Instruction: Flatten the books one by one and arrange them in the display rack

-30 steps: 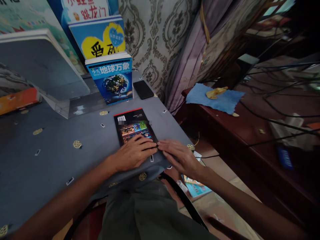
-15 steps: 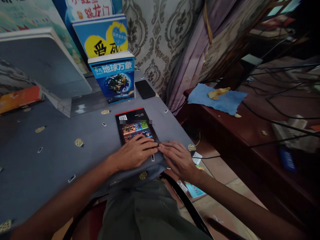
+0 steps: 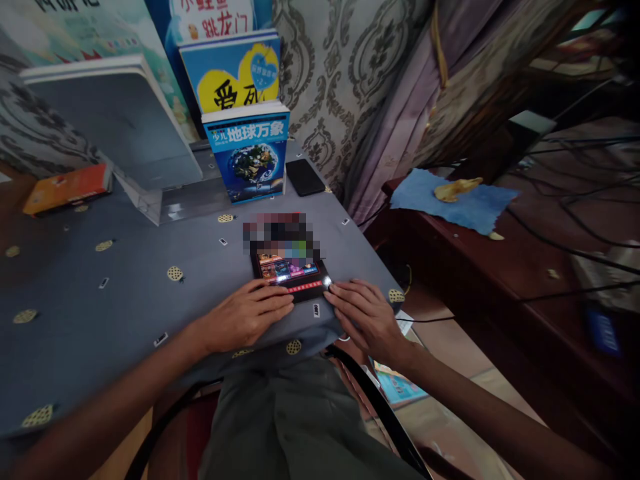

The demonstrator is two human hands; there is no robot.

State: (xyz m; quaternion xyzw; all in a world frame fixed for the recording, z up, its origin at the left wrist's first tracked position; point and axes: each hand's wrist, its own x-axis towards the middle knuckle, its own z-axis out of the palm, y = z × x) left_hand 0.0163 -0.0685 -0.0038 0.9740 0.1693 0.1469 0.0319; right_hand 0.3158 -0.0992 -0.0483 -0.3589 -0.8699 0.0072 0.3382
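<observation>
Grey-clothed table [image 3: 135,293], near front-right corner: left hand [image 3: 247,315], right hand [image 3: 366,313] seemingly steady black rectangular book [image 3: 306,288]; grip closure we can't tell; next calls for even pressure.

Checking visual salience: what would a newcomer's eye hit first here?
Probably the blue Earth-cover book, standing left of the black phone. Next, the black book lying on the gray tablecloth, left hand at its lower left, right hand at its lower right corner.
</observation>
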